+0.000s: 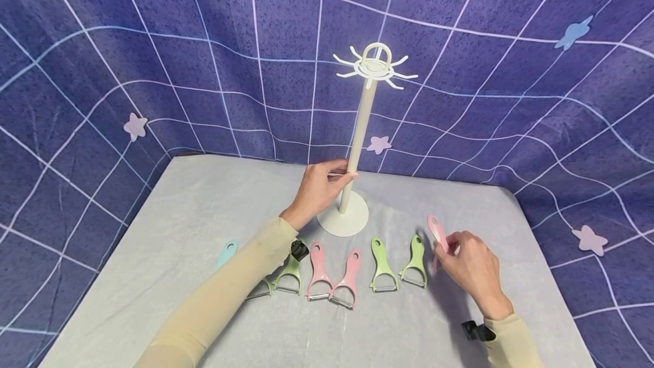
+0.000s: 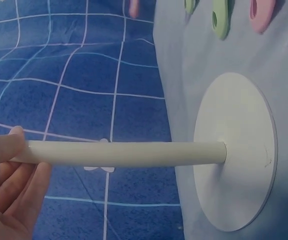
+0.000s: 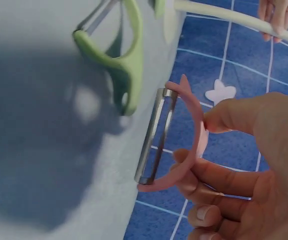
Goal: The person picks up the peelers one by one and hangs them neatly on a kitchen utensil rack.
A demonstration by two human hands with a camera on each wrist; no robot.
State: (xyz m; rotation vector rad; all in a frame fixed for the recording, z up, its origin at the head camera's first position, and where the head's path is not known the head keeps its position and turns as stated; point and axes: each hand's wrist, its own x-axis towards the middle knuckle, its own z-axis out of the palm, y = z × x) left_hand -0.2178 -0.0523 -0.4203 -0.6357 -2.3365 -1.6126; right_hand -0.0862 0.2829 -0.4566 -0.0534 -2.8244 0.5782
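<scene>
A cream-coloured stand has a round base, a straight post and a ring of hooks under a loop at its top. My left hand grips the lower part of the post, thumb on one side and fingers on the other, as the left wrist view also shows. To the right, my right hand holds a pink peeler above the table. Thumb and fingers pinch it near the blade end, and its holed handle points up and away. The nearest peeler to it on the table is green.
Several peelers lie in a row before the stand: a green one, two pink ones, another green one and a light blue one, partly behind my left sleeve. A blue gridded curtain surrounds the grey-covered table.
</scene>
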